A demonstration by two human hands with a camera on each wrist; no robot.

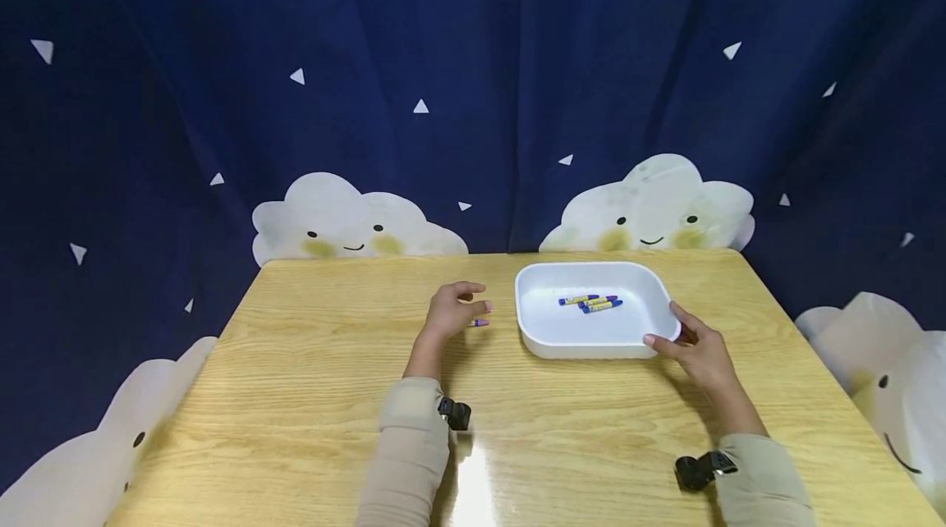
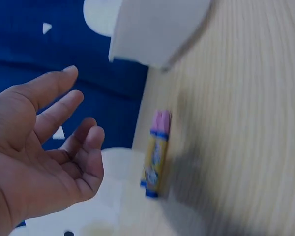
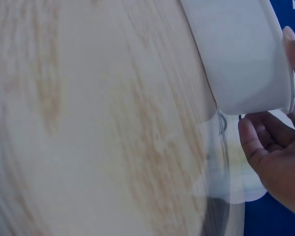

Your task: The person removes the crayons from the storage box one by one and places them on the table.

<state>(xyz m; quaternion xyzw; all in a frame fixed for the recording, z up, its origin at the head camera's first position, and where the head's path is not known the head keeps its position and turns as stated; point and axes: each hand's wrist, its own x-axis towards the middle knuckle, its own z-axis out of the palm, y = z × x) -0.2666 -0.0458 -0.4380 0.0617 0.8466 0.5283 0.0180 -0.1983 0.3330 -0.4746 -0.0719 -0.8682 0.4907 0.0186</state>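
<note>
My left hand (image 1: 448, 312) hovers over the table with its fingers apart and loosely bent, holding nothing. Just beyond its thumb, a pink crayon (image 1: 482, 323) with a yellow wrapper lies on the wood. In the left wrist view this crayon (image 2: 156, 157) shows blue bands and a doubled outline, beside the palm. At the near right corner of a white tray (image 1: 543, 328), my right hand (image 1: 705, 356) grips the rim, thumb on the near side and fingers round the right side. Several yellow-wrapped crayons (image 1: 603, 307), blue and purple ones among them, lie together inside the tray.
The wooden table (image 1: 310, 379) extends on every side of the tray. A dark blue curtain (image 1: 473, 84) with white triangles and smiling clouds hangs close behind its far edge. Small black cameras are strapped at both wrists.
</note>
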